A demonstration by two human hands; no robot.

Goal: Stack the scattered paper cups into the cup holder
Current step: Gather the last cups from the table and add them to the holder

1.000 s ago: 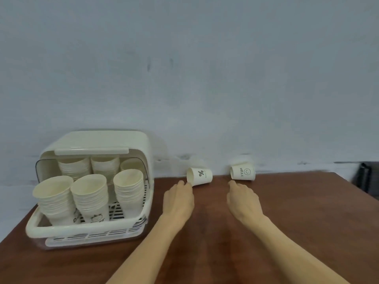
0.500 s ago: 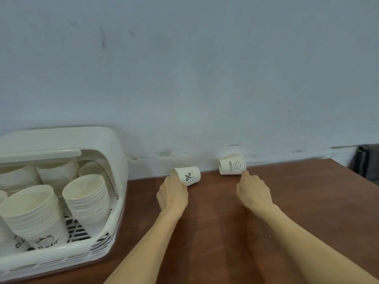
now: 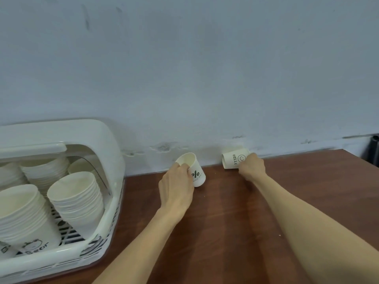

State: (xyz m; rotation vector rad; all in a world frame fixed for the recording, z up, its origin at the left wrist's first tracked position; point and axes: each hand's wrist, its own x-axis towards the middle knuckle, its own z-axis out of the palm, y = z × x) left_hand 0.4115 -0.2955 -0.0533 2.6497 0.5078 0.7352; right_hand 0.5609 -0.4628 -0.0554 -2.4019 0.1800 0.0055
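A white paper cup with a "%" print (image 3: 197, 174) stands tilted on the brown table by the wall. My left hand (image 3: 176, 186) pinches its rim, one finger inside the mouth. A second cup printed "HELLO" with a smiley (image 3: 232, 159) lies on its side against the wall. My right hand (image 3: 251, 166) grips its right end. The white plastic cup holder (image 3: 110, 173) stands at the left with its lid raised. Several stacks of white cups (image 3: 77, 199) fill it.
The brown wooden table (image 3: 225, 232) ends at a pale blue wall directly behind the two cups. A dark object (image 3: 373, 150) stands past the table's far right corner.
Both hands have reached the cups and closed on them. The "%" cup, lying on its side before, is now tipped up with its mouth upward. The view has shifted right and closer.
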